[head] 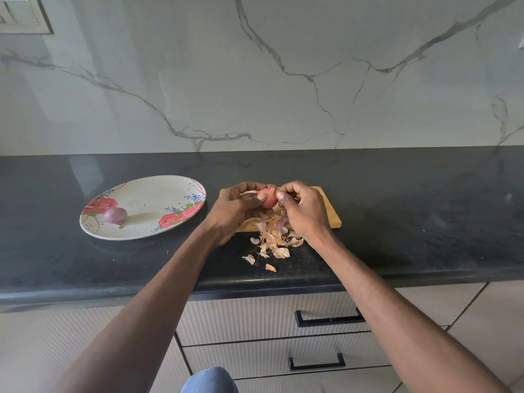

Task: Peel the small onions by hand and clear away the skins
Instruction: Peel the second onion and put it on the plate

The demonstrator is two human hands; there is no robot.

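A small pink onion (268, 197) is held above the wooden cutting board (330, 211). My left hand (236, 211) grips it from the left, thumb on its side. My right hand (302, 209) pinches dry skin at the onion's top, fingers curled. A pile of papery onion skins (274, 241) lies under my hands, spilling off the board's near edge onto the black countertop (411, 222). One purple peeled onion (115, 215) rests on the left part of the floral oval plate (150, 194).
The plate sits left of the board on the counter. A marble backsplash rises behind, with a switch panel (22, 14) at top left. Drawers with black handles (329, 319) are below the counter edge.
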